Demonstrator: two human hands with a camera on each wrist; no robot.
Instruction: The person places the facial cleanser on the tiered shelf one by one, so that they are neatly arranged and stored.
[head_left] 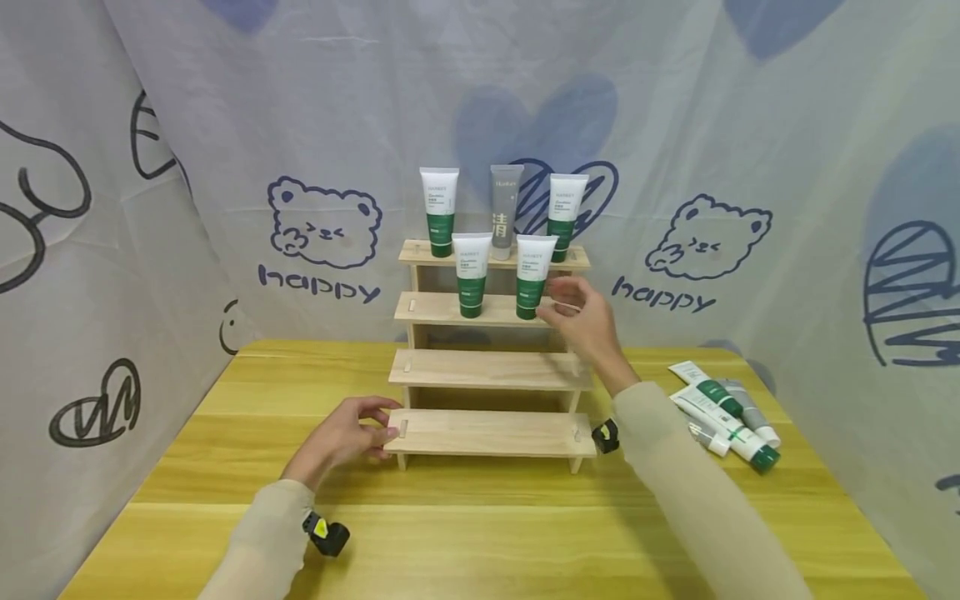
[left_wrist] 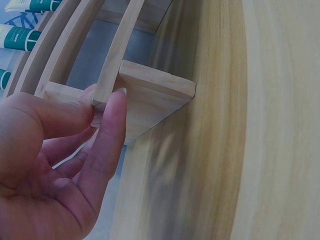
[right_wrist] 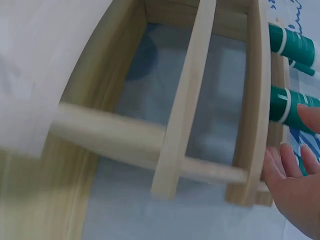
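Note:
A stepped wooden display stand with several shelves stands on the table. My left hand pinches the left end of its lowest shelf between thumb and fingers, close up in the left wrist view. My right hand is at the right end of the second shelf from the top, its thumb against the green lower part of a white-and-green squeeze tube. In the right wrist view its other fingers are apart from the thumb, by the shelf edge. Another white-and-green tube stands upright beside it.
On the top shelf stand a white-and-green tube, a grey tube and another white-and-green tube. Several tubes lie piled on the wooden table at the right. A patterned curtain hangs behind.

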